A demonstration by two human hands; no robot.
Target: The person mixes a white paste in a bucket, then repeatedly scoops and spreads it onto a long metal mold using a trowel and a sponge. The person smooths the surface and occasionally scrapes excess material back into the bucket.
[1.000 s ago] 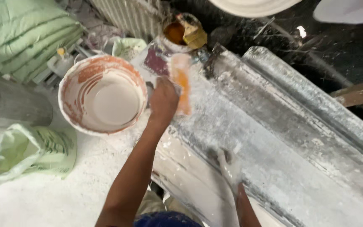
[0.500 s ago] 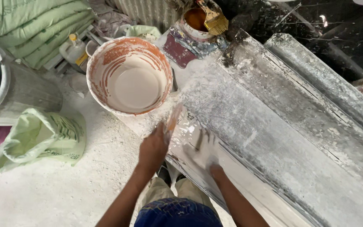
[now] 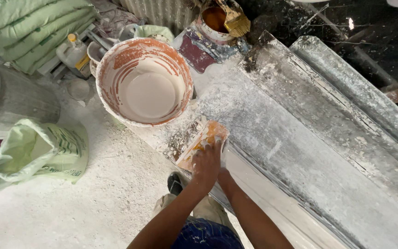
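Orange float [image 3: 202, 144], flat and rectangular, crusted with white plaster, lies on the near-left end of the moulding [image 3: 309, 138], just beside the bucket [image 3: 144, 83]. Left hand [image 3: 207, 165] is closed over the float's near end, pressing it to the surface. Right hand [image 3: 223, 161] sits tucked just behind the left, mostly hidden; cannot tell whether it grips anything.

Progress, as judged: the moulding is a long stepped profile running from near left to far right, coated nearly throughout in rough, chalky white with scrape marks and loose crumbs. Coat looks applied but not smoothed; surface is patchy and grainy, with darker grey showing at the far end. Bucket holds a shallow pool of smooth pale mix, its inner walls smeared rust-orange, so material remains.

Around: a smaller tin [image 3: 215, 18] of orange liquid with a brush [image 3: 236, 20] resting on it, far of the moulding. Pale green sack [image 3: 33, 152] slumped on the dusty floor [image 3: 93, 207] at left; stacked green sacks [image 3: 28, 27] far left. Grey drum [image 3: 10, 99] at left edge.
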